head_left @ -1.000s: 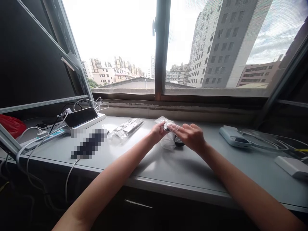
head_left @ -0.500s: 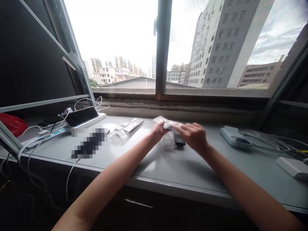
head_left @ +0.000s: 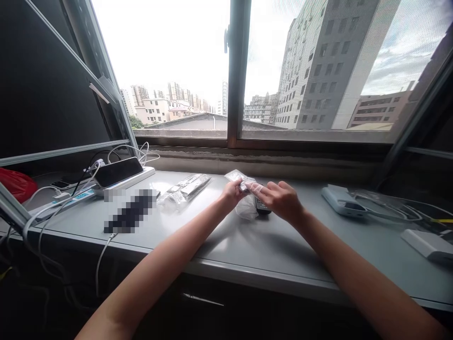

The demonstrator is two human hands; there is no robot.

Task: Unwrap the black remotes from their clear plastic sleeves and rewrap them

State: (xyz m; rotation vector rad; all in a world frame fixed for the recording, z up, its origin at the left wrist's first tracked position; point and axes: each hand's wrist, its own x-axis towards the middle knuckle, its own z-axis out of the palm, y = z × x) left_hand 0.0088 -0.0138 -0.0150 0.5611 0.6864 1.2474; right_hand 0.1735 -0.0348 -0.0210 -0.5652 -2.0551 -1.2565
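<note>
A small, crinkled clear plastic bag (head_left: 233, 175) is between my two hands above the desk; I cannot make out what is inside it. My left hand (head_left: 231, 192) pinches its near side, thumb on top. From the right, my right hand (head_left: 283, 200) has its fingertips closed on the bag's other end, with the rest of its fingers curled. Beneath, a black remote control (head_left: 263, 208) lies on the desk, partly covered by my right hand. Against its left side rests another clear plastic bag (head_left: 247, 209), loose and puffy.
On the grey desk (head_left: 226, 241), a flat plastic-wrapped package (head_left: 187, 189) lies to the left. Beyond it are a phone (head_left: 118, 172) on a white power strip and several cables. At right sit a light-blue device (head_left: 343, 200) and a white box (head_left: 426, 244).
My right hand drew back rightward, stretching the plastic and baring more of the remote, then came in again toward my left hand. The left hand has stayed nearly in place.
</note>
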